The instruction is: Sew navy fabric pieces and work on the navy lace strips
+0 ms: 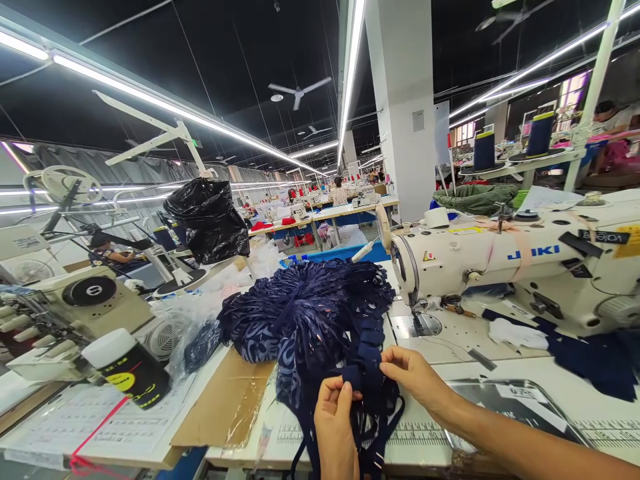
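A large heap of navy straps and patterned dark-blue fabric lies on the table before me. Down its right side hangs a row of small navy fabric pieces. My left hand is closed, thumb and fingers pinching a folded navy fabric piece. Slightly higher, my right hand pinches the edge of the neighbouring navy fabric with its fingertips. Loose dark straps dangle below both hands over the table's front edge. Right of the heap stands a white sewing machine, its needle area apart from my hands.
A metal tray with paper labels lies beneath my right forearm. Navy fabric scraps rest at the right. On the left are brown cardboard, a black bottle with white lid, another machine and a black plastic bag.
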`<state>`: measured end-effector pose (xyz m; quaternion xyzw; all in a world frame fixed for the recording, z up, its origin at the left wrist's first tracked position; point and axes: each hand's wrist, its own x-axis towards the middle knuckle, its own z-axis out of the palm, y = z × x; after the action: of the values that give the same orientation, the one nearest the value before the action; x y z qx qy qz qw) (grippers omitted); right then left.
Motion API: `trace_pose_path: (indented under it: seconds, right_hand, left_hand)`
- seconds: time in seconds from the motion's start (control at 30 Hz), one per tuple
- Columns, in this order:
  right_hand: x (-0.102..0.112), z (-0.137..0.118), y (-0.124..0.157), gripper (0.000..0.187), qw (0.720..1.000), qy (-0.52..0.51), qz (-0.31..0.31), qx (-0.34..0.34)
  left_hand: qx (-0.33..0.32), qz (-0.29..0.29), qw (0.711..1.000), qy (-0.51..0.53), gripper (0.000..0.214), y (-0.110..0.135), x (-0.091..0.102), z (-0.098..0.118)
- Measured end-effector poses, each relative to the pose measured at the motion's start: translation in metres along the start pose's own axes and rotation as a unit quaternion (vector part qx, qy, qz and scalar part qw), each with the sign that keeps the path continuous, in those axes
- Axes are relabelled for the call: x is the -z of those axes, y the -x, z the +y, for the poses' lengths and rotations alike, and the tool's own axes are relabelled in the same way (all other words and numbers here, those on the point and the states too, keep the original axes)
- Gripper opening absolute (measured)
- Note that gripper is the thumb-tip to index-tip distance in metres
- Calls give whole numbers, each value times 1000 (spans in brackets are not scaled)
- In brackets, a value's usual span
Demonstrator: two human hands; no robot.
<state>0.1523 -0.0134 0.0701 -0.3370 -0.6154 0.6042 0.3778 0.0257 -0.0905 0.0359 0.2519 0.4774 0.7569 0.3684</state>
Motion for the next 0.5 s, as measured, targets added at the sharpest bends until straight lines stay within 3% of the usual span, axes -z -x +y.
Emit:
trace_pose_path:
  seconds: [0.5]
  right_hand:
    - [0,0,2,19,1000,10,-9,-1]
  left_hand:
    - [4,12,1000,22,35,-1,3,-6]
